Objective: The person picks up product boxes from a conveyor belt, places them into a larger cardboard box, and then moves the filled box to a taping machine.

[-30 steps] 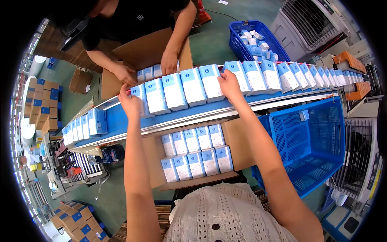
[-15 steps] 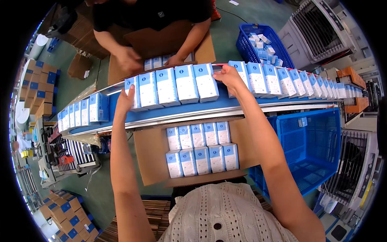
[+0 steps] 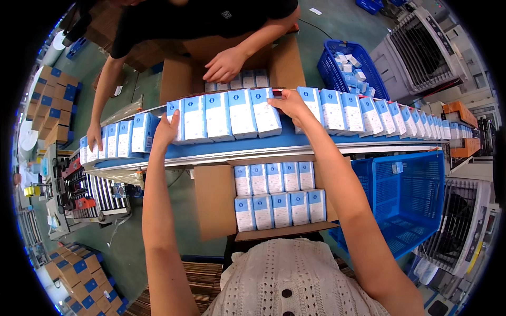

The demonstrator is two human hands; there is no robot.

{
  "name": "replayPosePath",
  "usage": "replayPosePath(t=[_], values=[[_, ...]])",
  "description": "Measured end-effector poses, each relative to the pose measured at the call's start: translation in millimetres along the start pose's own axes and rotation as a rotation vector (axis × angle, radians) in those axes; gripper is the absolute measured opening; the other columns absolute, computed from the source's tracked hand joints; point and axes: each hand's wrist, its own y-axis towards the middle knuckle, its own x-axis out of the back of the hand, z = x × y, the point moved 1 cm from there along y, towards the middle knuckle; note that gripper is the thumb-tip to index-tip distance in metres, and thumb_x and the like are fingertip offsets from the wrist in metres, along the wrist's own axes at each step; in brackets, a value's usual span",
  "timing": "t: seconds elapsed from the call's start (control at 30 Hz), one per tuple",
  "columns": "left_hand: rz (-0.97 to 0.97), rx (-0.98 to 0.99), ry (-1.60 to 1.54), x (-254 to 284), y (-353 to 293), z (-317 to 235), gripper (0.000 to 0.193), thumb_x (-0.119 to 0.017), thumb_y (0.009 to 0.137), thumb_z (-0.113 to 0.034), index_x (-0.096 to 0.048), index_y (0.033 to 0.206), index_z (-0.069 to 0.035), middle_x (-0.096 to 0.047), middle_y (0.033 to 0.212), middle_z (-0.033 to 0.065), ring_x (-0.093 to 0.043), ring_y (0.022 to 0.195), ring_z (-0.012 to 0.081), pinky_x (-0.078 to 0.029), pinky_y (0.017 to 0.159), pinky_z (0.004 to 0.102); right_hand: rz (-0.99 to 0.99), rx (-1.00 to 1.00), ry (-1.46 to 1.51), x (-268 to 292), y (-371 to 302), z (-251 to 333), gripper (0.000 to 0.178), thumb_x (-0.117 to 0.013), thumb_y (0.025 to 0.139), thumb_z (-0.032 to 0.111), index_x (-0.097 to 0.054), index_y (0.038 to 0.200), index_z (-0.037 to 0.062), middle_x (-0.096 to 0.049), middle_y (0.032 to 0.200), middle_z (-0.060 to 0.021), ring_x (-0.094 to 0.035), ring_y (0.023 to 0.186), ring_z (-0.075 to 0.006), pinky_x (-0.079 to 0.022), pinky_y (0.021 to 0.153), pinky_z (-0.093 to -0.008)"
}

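Note:
My left hand [image 3: 166, 129] presses on the left end of a row of several blue-and-white packs [image 3: 216, 117] standing on a blue conveyor belt [image 3: 289, 140]. At the row's other end, the fingers of my right hand [image 3: 293, 105] hold the top right side of the last pack. The row is squeezed between both hands. In front of me, an open cardboard box [image 3: 215, 203] holds two rows of similar packs [image 3: 280, 210], upright side by side.
Across the belt a co-worker [image 3: 184, 23] reaches to packs [image 3: 110, 141] at the left; the other hand is over another cardboard box [image 3: 287, 63]. More packs [image 3: 371, 117] line the belt rightward. Blue crates [image 3: 406, 205] stand at right, stacked cartons [image 3: 52, 108] at left.
The co-worker's one hand has moved out to the packs at the belt's left end; the other has lifted from the far box. My hands keep hold of the row, with little movement along the belt.

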Motion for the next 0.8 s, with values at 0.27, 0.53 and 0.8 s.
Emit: replayPosePath(t=[0.27, 0.53, 0.8], values=[[0.011, -0.023, -0.029, 15.7, 14.8, 19.9, 0.069, -0.041, 0.084, -0.053, -0.043, 0.115, 0.008, -0.052, 0.106, 0.0316, -0.049, 0.105, 0.0408, -0.038, 0.088, 0.0391, -0.008, -0.039, -0.049, -33.9, 8.5, 8.8, 0.045, -0.069, 0.072, 0.028, -0.054, 0.101, -0.0026, -0.061, 0.090, -0.0104, -0.056, 0.077, -0.0145, -0.044, 0.067, -0.0250], [0.006, 0.033, -0.098, 24.3, 6.6, 26.8, 0.073, -0.046, 0.082, -0.052, -0.038, 0.120, 0.010, -0.051, 0.110, 0.0299, -0.048, 0.109, 0.0371, -0.038, 0.090, 0.0364, 0.054, 0.072, 1.020, 30.4, -48.3, 71.7, 0.055, -0.055, 0.082, 0.043, -0.034, 0.116, 0.0055, -0.037, 0.122, -0.0144, -0.041, 0.114, -0.0363, -0.038, 0.085, -0.0564], [0.107, -0.104, 0.091, -38.6, -22.6, -74.6, 0.067, -0.042, 0.083, -0.052, -0.041, 0.114, 0.008, -0.055, 0.099, 0.0313, -0.054, 0.095, 0.0421, -0.042, 0.082, 0.0413, 0.004, 0.587, -0.690, -28.4, -23.2, 107.2, 0.053, -0.066, 0.068, 0.033, -0.053, 0.104, -0.0033, -0.057, 0.096, -0.0192, -0.054, 0.095, -0.0311, -0.044, 0.079, -0.0373]])
